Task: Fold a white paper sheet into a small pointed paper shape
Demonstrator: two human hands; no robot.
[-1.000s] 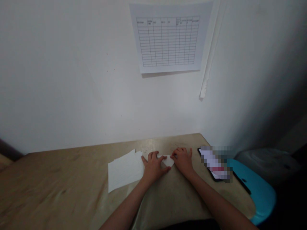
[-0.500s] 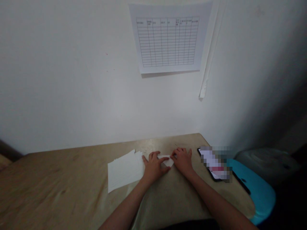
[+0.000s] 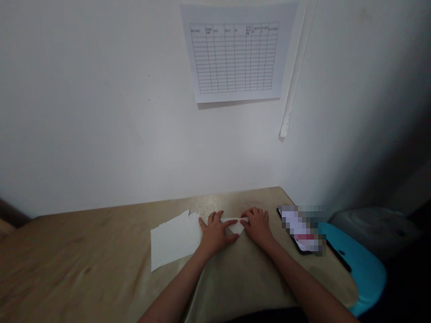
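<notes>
Where the left hand [image 3: 215, 234] and right hand [image 3: 258, 227] come close: I look down on a small white paper [image 3: 237, 228] lying between them on the table [image 3: 101, 255].
Left hand's hold: spread, thumb and forefinger parted and laid along the small white paper.
Right hand's hold: narrow, thumb and fingertips drawn together at the paper's right end, which I read as a pinch.
Paper's direction: long axis running from hand to hand, far edge roughly level, near side tapering to a blunt point toward the wearer.
Under the fingers: both ends are covered, so I cannot make out the full outline or any layers.
Torn paper [image 3: 173, 244]: just left of the left hand, its far edge ragged; one sheet or several, I cannot tell.
Phone [image 3: 298, 229]: beyond the right hand, partly blurred into blocks, screen unreadable to me.
Past the table's right edge: a turquoise seat [image 3: 367, 264], shading into dark.
Wall [image 3: 101, 112]: bears a printed sheet [image 3: 235, 58], headings too small for me, beside a pale strip [image 3: 293, 89] cut off above.
</notes>
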